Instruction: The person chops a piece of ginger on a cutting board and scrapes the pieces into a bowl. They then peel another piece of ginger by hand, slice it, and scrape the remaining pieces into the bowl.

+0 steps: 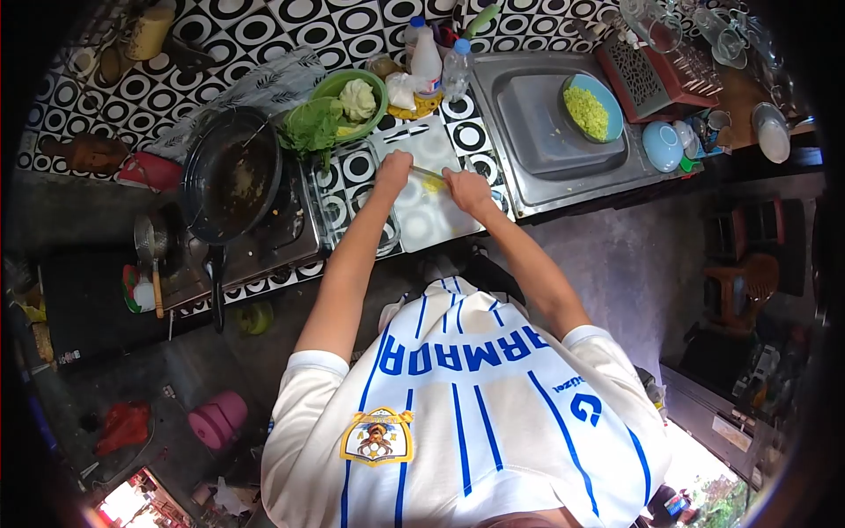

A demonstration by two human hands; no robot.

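My left hand (393, 167) and my right hand (469, 191) are both closed, one at each end of a thin, straight knife (426, 172) seen nearly edge-on. It spans the gap between my fists, above a pale, glossy cutting board (421, 220). A small patch of yellow bits (433, 185) lies on the board just below the knife. Left of the board, a green basket (381, 99) holds a pale cabbage-like head (356, 100) and leafy greens (310, 125). My fingers hide both ends of the knife.
On the left, a large dark pan (231, 180) sits on the stove. Bottles (427, 62) stand behind the board. To the right, a blue bowl (613, 110) of chopped yellow-green food rests on an upturned grey tub (550, 106) at the steel sink (537, 198).
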